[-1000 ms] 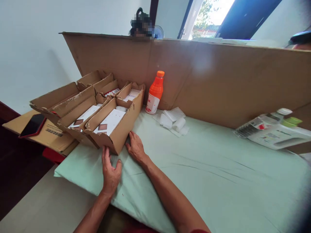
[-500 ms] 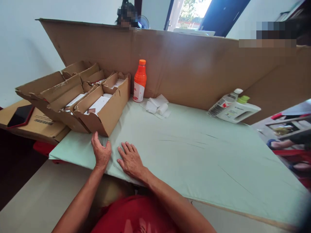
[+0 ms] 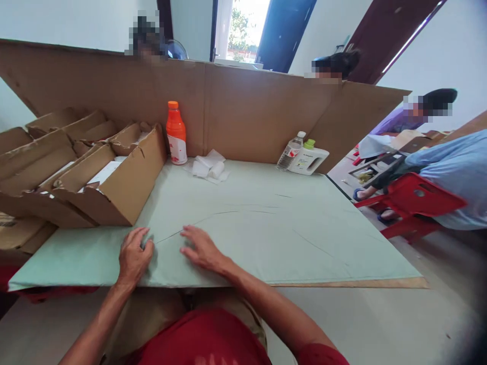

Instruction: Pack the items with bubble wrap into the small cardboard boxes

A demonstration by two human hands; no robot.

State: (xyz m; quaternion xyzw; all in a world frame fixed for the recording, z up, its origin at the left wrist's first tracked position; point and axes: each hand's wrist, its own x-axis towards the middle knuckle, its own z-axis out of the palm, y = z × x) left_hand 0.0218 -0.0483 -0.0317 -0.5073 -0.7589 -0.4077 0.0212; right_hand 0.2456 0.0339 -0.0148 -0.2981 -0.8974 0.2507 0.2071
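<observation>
My left hand (image 3: 133, 253) rests palm down on the pale green cloth (image 3: 258, 223) near its front edge, fingers loosely curled and holding nothing. My right hand (image 3: 201, 248) lies flat on the same cloth just to its right, fingers spread. An open cardboard tray box (image 3: 114, 187) with white items inside sits just beyond my left hand, apart from it. More such boxes (image 3: 41, 157) are packed to its left.
A tall cardboard screen (image 3: 236, 106) walls the back and right. An orange bottle (image 3: 176, 133), folded white cloths (image 3: 208, 166), a clear bottle (image 3: 291, 151) and a white jug (image 3: 309, 159) stand along it. People and a red chair (image 3: 411, 197) are at right.
Both hands came off the front box and drew back onto the cloth. The view swung right, bringing the right side of the room and seated people into sight.
</observation>
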